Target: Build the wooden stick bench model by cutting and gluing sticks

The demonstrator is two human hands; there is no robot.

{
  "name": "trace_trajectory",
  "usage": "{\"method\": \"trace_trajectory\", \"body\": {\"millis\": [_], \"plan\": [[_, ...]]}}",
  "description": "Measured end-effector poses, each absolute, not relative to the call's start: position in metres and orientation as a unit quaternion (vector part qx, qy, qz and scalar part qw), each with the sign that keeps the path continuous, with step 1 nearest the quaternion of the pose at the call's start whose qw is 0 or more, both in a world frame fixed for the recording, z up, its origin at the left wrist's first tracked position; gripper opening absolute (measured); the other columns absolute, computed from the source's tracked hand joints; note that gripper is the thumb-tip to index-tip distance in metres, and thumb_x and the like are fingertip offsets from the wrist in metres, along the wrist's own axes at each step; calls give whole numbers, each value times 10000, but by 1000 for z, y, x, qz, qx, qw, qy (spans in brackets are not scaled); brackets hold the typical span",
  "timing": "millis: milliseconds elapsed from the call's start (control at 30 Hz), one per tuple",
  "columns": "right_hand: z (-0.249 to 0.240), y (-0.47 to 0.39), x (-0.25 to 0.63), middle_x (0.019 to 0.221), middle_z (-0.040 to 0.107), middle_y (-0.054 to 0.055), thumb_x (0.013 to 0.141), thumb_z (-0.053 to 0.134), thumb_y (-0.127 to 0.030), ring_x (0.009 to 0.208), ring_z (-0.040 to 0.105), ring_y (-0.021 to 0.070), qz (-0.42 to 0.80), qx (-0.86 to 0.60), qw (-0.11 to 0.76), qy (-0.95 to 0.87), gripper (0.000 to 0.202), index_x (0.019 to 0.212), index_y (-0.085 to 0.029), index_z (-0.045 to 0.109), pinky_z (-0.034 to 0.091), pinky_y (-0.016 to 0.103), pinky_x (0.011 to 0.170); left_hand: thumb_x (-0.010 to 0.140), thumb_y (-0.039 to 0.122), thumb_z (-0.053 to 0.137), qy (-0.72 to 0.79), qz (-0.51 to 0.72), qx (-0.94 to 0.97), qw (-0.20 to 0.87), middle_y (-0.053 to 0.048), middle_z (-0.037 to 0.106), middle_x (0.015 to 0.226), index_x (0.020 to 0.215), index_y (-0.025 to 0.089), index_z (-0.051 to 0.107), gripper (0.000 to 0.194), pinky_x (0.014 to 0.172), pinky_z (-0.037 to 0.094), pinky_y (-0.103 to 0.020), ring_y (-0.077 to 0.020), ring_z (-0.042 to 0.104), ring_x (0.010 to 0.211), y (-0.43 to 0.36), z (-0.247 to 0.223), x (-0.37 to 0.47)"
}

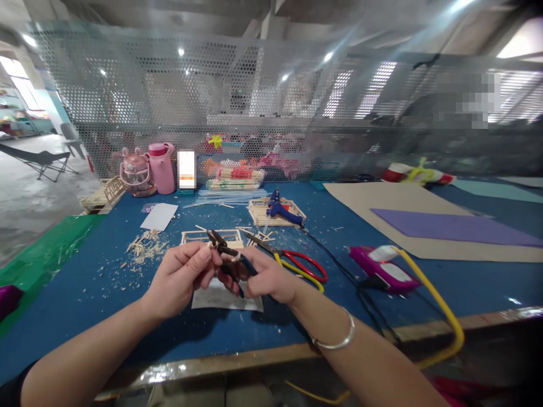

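My left hand pinches a small pale wooden piece between thumb and fingers. Wrapped round the dark handles of the pliers is my right hand, a silver bangle on its wrist. The pliers' jaws are at the wooden piece. Behind the hands a wooden stick frame lies on the blue table, partly hidden. Below the hands is a printed paper. Scissors with red and yellow handles lie just right of the pliers, beside short cut sticks.
A blue glue gun rests on another stick frame, its cord running right. Wood scraps lie left, below a white card. A magenta device with a yellow cable sits right. Pink bottles and a perforated screen stand behind.
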State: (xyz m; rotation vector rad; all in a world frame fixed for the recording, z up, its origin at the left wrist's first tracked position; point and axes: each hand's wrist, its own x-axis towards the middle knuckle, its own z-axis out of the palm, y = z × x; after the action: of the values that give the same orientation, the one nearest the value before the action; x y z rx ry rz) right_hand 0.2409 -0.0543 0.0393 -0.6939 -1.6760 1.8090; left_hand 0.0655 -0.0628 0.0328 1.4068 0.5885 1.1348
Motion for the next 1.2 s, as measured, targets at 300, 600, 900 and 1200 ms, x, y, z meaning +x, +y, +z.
{"method": "trace_trajectory", "body": {"millis": [300, 600, 900, 1200], "plan": [[41, -53, 237, 674, 450, -29, 482, 442, -65, 600, 399, 83, 564, -262, 341, -705, 299, 751, -154, 540, 309, 210, 530, 785, 476, 542, 325, 527, 580, 529, 32, 544, 492, 778, 152, 565, 325, 357, 253, -173, -47, 374, 372, -64, 37, 73], [40, -43, 255, 709, 415, -24, 526, 455, -101, 595, 395, 91, 499, -315, 456, -666, 465, 979, -173, 527, 326, 226, 532, 845, 477, 434, 418, 589, 540, 433, 49, 544, 529, 830, 184, 484, 298, 343, 273, -162, -46, 388, 346, -49, 31, 66], [61, -38, 326, 820, 630, 57, 595, 512, -134, 721, 553, 187, 88, -642, 146, -747, 471, 1053, -181, 610, 395, 270, 635, 903, 355, 339, 458, 465, 721, 233, 41, 481, 560, 938, 172, 538, 273, 550, 380, -222, -105, 473, 532, -45, 26, 60], [26, -19, 363, 1209, 533, 198, 750, 460, -561, 1087, 514, 331, 39, -714, -59, -696, 695, 1291, -125, 446, 416, 392, 828, 850, 178, 396, 391, 349, 851, 30, -47, 630, 844, 1057, 201, 626, 311, 623, 474, -230, -133, 590, 717, -38, 12, 57]]}}
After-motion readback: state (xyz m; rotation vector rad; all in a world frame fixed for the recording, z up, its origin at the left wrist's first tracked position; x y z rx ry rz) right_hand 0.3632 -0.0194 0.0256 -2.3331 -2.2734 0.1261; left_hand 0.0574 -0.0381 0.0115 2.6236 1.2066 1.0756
